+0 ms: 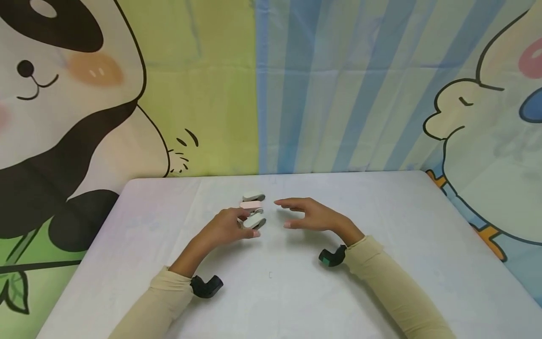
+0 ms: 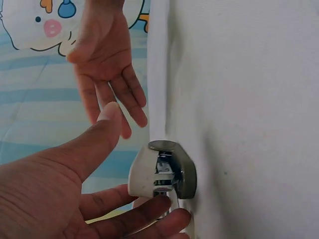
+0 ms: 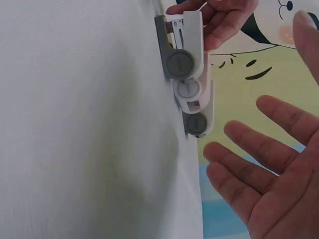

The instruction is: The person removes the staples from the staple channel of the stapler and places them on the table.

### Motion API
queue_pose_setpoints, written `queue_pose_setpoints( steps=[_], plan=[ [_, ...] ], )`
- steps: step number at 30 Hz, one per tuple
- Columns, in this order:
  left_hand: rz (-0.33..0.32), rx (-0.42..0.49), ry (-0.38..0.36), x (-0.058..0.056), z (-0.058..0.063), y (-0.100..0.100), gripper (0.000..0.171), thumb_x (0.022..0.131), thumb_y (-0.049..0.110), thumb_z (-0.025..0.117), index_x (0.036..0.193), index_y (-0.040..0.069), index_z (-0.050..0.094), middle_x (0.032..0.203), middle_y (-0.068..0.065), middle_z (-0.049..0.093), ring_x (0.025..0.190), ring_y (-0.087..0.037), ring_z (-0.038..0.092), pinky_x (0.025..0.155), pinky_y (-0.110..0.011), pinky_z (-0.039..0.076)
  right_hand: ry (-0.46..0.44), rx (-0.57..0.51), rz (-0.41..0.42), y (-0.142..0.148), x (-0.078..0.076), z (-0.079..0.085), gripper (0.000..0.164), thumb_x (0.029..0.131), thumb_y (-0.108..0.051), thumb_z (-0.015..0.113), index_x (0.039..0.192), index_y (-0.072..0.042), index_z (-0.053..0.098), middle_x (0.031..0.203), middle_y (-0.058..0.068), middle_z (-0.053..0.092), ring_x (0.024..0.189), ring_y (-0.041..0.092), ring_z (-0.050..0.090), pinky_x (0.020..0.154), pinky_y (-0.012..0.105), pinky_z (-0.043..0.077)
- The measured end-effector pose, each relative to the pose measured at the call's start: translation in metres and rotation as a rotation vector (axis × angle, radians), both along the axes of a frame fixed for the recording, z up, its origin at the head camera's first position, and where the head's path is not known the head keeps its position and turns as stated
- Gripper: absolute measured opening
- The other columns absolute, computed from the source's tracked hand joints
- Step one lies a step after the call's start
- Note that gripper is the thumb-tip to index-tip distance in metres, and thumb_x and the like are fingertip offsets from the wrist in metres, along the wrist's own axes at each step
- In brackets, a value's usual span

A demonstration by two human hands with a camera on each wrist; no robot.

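Three small staplers stand in a row on the white table: a white-and-grey one at the back [image 1: 253, 196], a pink one [image 1: 251, 205] in the middle and another white-and-grey one [image 1: 254, 221] nearest. My left hand [image 1: 225, 228] is at the left of the row, its fingers stretched beside the nearest stapler [image 2: 143, 173]. In the left wrist view its thumb is raised clear of the stapler; whether the fingers touch it I cannot tell. To the right of the row, my right hand [image 1: 315, 215] hovers with fingers spread, apart from everything.
A white cloth covers the table [image 1: 271, 301]. Behind it hangs a cartoon-printed curtain [image 1: 211, 94]. Black wrist devices [image 1: 206, 286] sit at both sleeves. A small bracket-shaped mark [image 1: 270, 275] lies on the cloth in front of the hands.
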State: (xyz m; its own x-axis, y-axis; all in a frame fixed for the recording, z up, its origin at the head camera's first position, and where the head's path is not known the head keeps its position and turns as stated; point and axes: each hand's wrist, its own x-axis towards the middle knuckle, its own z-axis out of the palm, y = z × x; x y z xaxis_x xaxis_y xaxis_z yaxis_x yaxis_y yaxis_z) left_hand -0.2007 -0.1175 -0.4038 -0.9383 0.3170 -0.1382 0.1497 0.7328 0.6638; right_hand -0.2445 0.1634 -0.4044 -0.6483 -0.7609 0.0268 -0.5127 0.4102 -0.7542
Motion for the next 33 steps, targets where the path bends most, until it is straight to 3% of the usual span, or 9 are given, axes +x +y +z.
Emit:
queue_pose_setpoints(
  steps=[4, 7, 10, 17, 24, 27, 33],
  plan=[
    [-0.032, -0.06, 0.031, -0.001, -0.003, 0.004, 0.048, 0.076, 0.039, 0.083, 0.109, 0.007, 0.066, 0.091, -0.002, 0.063, 0.075, -0.015, 0.054, 0.065, -0.031, 0.043, 0.002, -0.04, 0.022, -0.008, -0.001, -0.004, 0.057, 0.094, -0.031, 0.066, 0.141, -0.005, 0.049, 0.141, 0.005, 0.052, 0.127, 0.019, 0.049, 0.103, 0.041, 0.038],
    [-0.045, -0.082, 0.054, -0.002, -0.005, 0.006, 0.031, 0.079, 0.034, 0.082, 0.09, 0.009, 0.065, 0.077, 0.0, 0.058, 0.068, -0.015, 0.051, 0.061, -0.031, 0.04, 0.026, -0.06, 0.034, -0.013, -0.001, -0.005, 0.051, 0.095, -0.029, 0.065, 0.138, -0.004, 0.053, 0.136, 0.006, 0.056, 0.123, 0.016, 0.053, 0.099, 0.04, 0.042],
    [-0.053, -0.089, 0.08, -0.004, -0.008, 0.007, 0.024, 0.082, 0.028, 0.08, 0.083, 0.011, 0.063, 0.073, 0.002, 0.056, 0.065, -0.014, 0.049, 0.06, -0.03, 0.038, 0.047, -0.072, 0.038, -0.015, 0.001, -0.006, 0.046, 0.096, -0.027, 0.064, 0.135, -0.004, 0.056, 0.132, 0.008, 0.059, 0.12, 0.016, 0.055, 0.096, 0.042, 0.044],
    [-0.057, -0.064, 0.116, -0.005, -0.012, 0.013, 0.016, 0.084, 0.02, 0.078, 0.085, 0.009, 0.066, 0.068, 0.002, 0.054, 0.061, -0.013, 0.047, 0.057, -0.03, 0.036, 0.077, -0.093, 0.039, -0.022, 0.004, -0.014, 0.04, 0.095, -0.023, 0.066, 0.131, -0.006, 0.06, 0.129, 0.005, 0.061, 0.119, 0.015, 0.056, 0.096, 0.038, 0.044],
    [-0.164, 0.018, 0.13, -0.007, -0.014, 0.021, 0.009, 0.086, 0.014, 0.075, 0.085, 0.011, 0.067, 0.064, 0.004, 0.051, 0.056, -0.009, 0.043, 0.053, -0.028, 0.034, 0.119, -0.145, 0.023, -0.026, 0.009, -0.014, 0.036, 0.091, -0.012, 0.069, 0.125, -0.001, 0.063, 0.122, 0.008, 0.065, 0.109, 0.021, 0.061, 0.089, 0.039, 0.049],
    [-0.212, 0.051, 0.16, -0.008, -0.014, 0.026, 0.006, 0.086, 0.011, 0.074, 0.09, 0.011, 0.07, 0.07, 0.005, 0.054, 0.059, -0.009, 0.046, 0.054, -0.027, 0.037, 0.147, -0.118, 0.012, -0.025, 0.01, -0.013, 0.035, 0.091, -0.011, 0.07, 0.123, -0.002, 0.064, 0.117, 0.006, 0.066, 0.1, 0.018, 0.063, 0.083, 0.034, 0.051],
    [-0.304, 0.101, 0.183, -0.011, -0.02, 0.034, 0.018, 0.085, 0.01, 0.076, 0.104, 0.01, 0.075, 0.084, 0.006, 0.062, 0.067, -0.008, 0.052, 0.057, -0.026, 0.044, 0.171, -0.029, -0.014, -0.02, 0.015, -0.013, 0.028, 0.087, -0.016, 0.075, 0.114, -0.007, 0.069, 0.108, 0.0, 0.067, 0.092, 0.013, 0.061, 0.077, 0.032, 0.052]
  ],
)
